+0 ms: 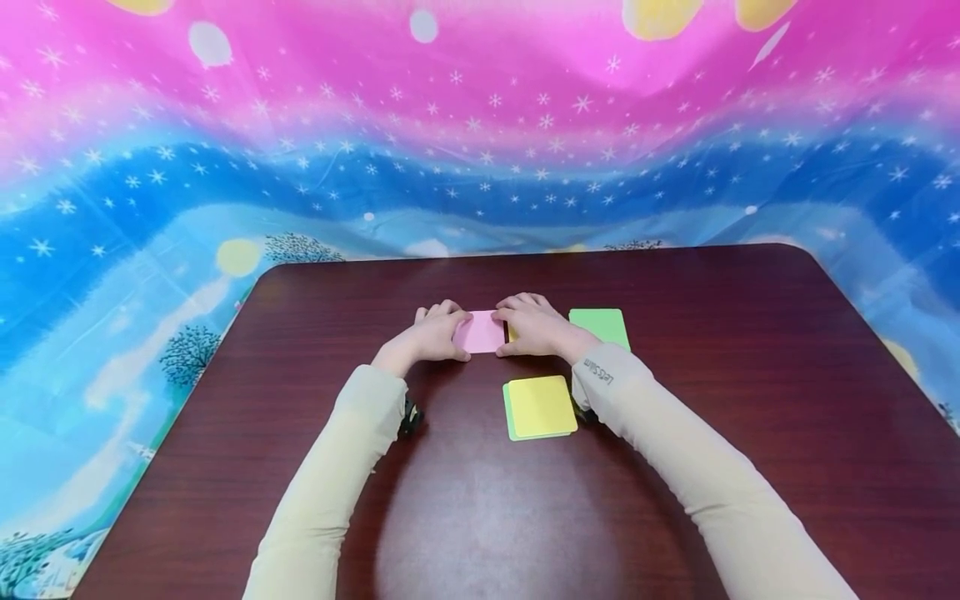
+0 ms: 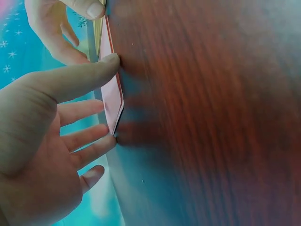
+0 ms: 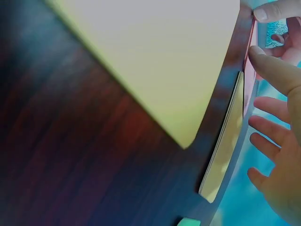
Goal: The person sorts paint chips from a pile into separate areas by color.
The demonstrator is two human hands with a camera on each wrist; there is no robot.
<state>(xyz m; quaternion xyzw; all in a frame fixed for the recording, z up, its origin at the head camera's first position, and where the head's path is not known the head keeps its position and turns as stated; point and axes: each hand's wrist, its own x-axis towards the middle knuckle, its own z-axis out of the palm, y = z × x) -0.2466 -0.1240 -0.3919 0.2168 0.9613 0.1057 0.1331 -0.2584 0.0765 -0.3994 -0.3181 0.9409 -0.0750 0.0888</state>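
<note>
A pink card with rounded corners lies flat on the table between both hands. My left hand pinches its left end, thumb at the near edge and fingers at the far edge. At the right end my right hand holds it the same way, thumb near and the other fingers spread beyond. Just right of the pink card, a yellow card stack lies mostly hidden under my right hand in the head view.
Closer to me, a yellow card lies on a slightly offset green card. Green cards lie beyond the right wrist. The dark wooden table meets a colourful patterned cloth behind its far edge.
</note>
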